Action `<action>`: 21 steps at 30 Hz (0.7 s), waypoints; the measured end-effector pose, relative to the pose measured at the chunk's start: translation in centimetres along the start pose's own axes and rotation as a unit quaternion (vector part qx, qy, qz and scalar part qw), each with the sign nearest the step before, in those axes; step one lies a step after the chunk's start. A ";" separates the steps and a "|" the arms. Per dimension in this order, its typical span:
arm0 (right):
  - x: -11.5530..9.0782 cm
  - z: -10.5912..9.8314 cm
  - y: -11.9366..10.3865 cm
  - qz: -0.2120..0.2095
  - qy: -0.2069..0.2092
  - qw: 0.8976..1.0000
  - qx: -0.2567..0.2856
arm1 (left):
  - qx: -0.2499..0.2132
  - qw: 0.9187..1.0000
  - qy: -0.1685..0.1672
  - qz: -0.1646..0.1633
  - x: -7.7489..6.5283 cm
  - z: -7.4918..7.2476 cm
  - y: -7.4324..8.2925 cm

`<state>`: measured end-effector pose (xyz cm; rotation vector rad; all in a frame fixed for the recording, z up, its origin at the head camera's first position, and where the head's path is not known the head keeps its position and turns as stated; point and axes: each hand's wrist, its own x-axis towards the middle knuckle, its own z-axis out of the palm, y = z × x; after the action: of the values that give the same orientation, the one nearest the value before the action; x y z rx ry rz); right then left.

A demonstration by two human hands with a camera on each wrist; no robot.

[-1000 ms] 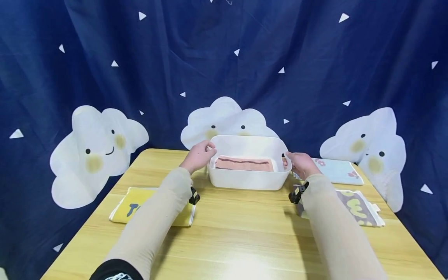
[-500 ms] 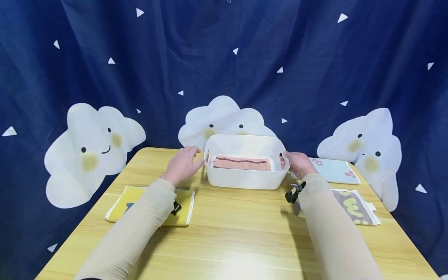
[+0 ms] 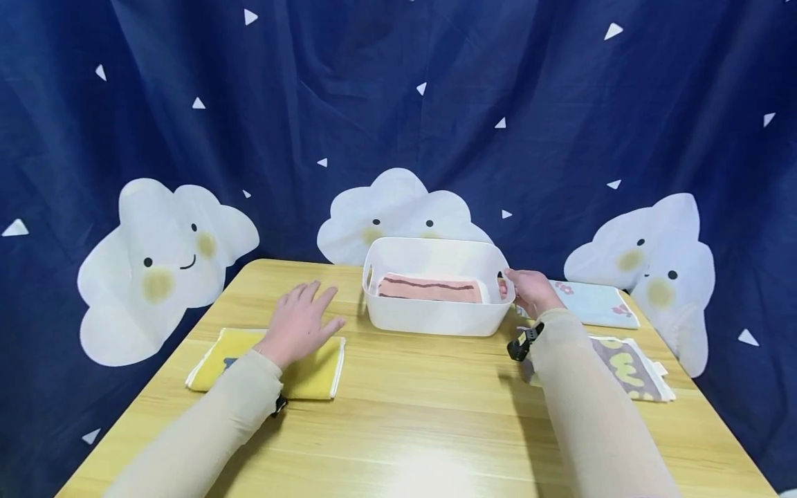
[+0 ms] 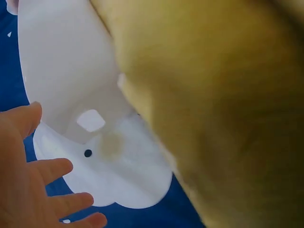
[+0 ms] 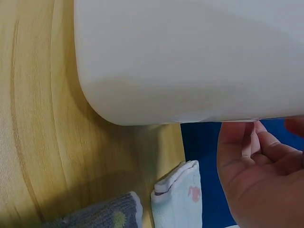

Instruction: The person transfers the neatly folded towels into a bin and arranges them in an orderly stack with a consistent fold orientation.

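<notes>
A white plastic storage basket (image 3: 436, 321) with handle holes at both ends stands at the back of the table. Inside it lies a folded pink towel (image 3: 429, 290) with dark red stripes. My right hand (image 3: 533, 292) grips the basket's right end, with fingers through the handle hole. To the left, my left hand (image 3: 297, 326) is over a folded yellow towel (image 3: 319, 371), its fingers spread and holding nothing. Whether it touches the towel I cannot tell. In the left wrist view the spread left fingers (image 4: 52, 169) are apart from the basket (image 4: 61, 61).
On the right of the wooden table (image 3: 411, 415) lie a folded light blue towel (image 3: 598, 306) with pink flowers and a grey towel (image 3: 627, 366) with yellow lettering, partly behind my right arm. A dark blue curtain (image 3: 386, 83) with cloud faces hangs behind.
My left hand has let go of the basket's left end and moved left and toward me, over the yellow towel. My right hand keeps its hold.
</notes>
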<state>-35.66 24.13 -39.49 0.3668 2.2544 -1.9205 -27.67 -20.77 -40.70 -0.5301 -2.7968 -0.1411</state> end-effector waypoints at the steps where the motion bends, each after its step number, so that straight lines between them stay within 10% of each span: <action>1: -0.1 0.0 0.0 -0.001 0.000 1.000 0.001 | 0.002 1.000 -0.004 -0.004 -0.6 0.1 -0.1; 11: -0.4 -0.3 -0.4 0.010 0.010 1.000 -0.012 | -0.003 0.994 -0.086 -0.063 -4.5 1.3 -1.2; 21: -0.3 0.1 -0.3 0.006 0.002 1.000 -0.008 | -0.032 0.964 -0.248 -0.087 -5.7 0.5 -0.8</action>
<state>-35.47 23.95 -39.17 0.3820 2.2634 -1.8952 -22.99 -23.38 -42.91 -0.3727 -3.3399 -0.1545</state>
